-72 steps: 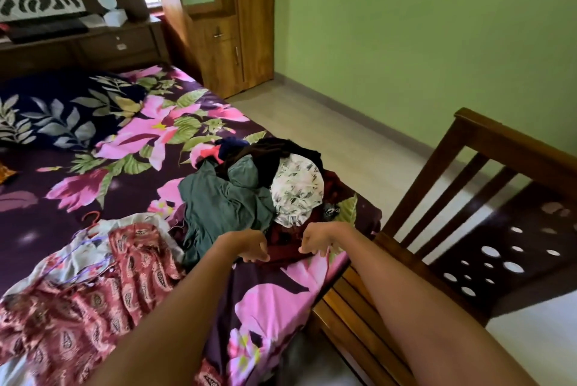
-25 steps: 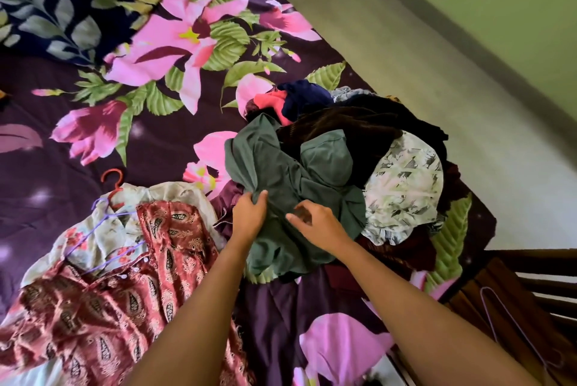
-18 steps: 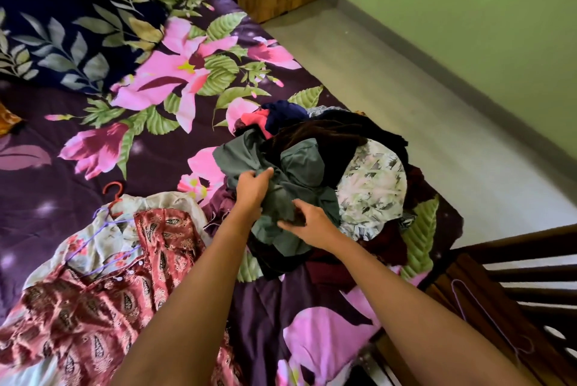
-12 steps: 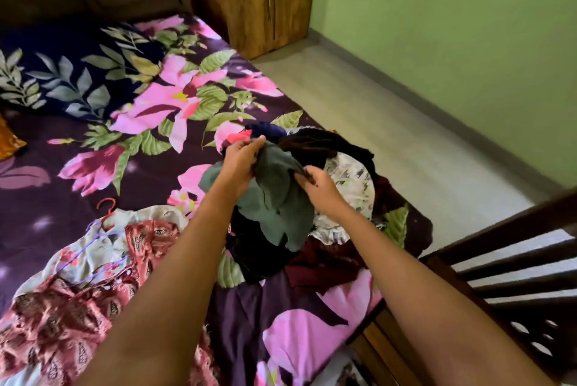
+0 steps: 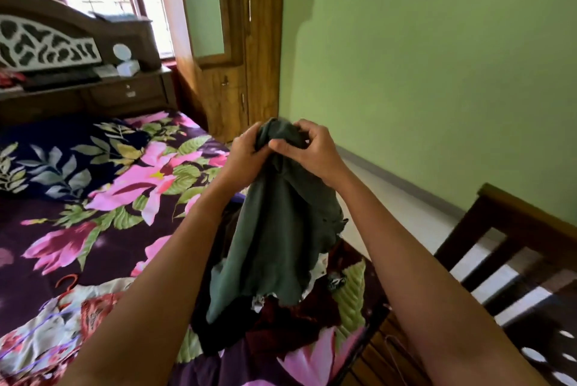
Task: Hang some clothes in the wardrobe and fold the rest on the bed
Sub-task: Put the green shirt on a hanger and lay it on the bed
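Dark green fabric, a single garment, hangs in the air over the right edge of the bed, bunched at its top between both hands. The left hand grips the gathered top from the left with its fingers curled into the cloth. The right hand holds the same bunch from the right, its fingers bent over the fabric and its thumb pressed in. The two hands sit close together, about level with each other.

The garment's lower hem trails down to the pile of clothes, dark and maroon pieces heaped at the bed's right edge near the foot corner. The wooden footboard rises just beside that pile.

A strip of pale floor runs between the bed's right edge and the green wall, reaching up to the wardrobe, whose doors are shut.

At the near left of the bed lie red-patterned and pale garments, with a red hanger hook at their far edge. The floral sheet shows across the middle of the bed, up to a dark blue pillow by the headboard.
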Demonstrator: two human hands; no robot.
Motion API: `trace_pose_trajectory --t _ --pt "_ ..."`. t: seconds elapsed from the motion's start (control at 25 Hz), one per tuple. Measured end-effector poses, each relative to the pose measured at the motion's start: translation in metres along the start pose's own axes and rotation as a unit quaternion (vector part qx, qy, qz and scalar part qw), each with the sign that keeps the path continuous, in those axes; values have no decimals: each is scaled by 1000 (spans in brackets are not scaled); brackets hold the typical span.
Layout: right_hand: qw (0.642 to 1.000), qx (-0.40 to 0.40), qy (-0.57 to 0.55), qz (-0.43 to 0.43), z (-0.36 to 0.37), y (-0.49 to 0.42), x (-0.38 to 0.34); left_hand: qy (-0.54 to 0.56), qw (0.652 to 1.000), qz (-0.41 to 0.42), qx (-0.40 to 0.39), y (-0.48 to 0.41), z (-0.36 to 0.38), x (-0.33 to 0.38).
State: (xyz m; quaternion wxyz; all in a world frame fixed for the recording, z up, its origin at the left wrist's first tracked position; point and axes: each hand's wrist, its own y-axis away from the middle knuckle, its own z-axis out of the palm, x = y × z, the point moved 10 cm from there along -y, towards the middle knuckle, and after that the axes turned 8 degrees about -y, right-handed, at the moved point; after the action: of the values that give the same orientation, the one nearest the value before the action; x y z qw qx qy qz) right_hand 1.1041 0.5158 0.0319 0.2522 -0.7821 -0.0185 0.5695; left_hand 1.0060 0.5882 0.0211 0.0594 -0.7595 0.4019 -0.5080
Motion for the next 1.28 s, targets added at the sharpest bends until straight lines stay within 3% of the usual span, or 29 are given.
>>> trace_pose_trajectory --t 0.16,0.28,0.36,0.48,0.52,0.6,0.72,0.8,0.92,1.12,1.2,1.28 --pt "993 -47 72 75 -36 29 42 133 987 31 85 -14 -22 52" --pt "983 -54 109 134 -64 52 79 147 983 44 97 -22 -33 69" --pt "986 12 74 151 -87 58 77 87 991 17 103 -21 -32 61" --pt "977 159 -7 141 -125 54 54 -105 986 -89 94 -16 -18 25" --pt "974 183 -20 129 -131 50 46 -159 980 -100 67 -13 -7 22" --pt "981 151 22 119 -123 41 35 -189 980 -53 -32 -7 29 37" --pt "988 87 32 124 -95 41 28 -119 964 38 -236 16 100 66" --pt "988 66 -27 134 -91 47 30 -46 960 42 -272 25 116 69" --pt "978 0 -75 195 -94 58 55 -33 974 16 -224 20 105 63" --pt "924 -200 151 290 -89 96 108 114 992 -51 -10 -5 51 57" --pt "929 -178 137 294 -95 100 117 95 993 -60 49 -13 28 44" --pt "951 -52 -7 305 -118 90 115 -7 996 -71 61 -15 14 27"
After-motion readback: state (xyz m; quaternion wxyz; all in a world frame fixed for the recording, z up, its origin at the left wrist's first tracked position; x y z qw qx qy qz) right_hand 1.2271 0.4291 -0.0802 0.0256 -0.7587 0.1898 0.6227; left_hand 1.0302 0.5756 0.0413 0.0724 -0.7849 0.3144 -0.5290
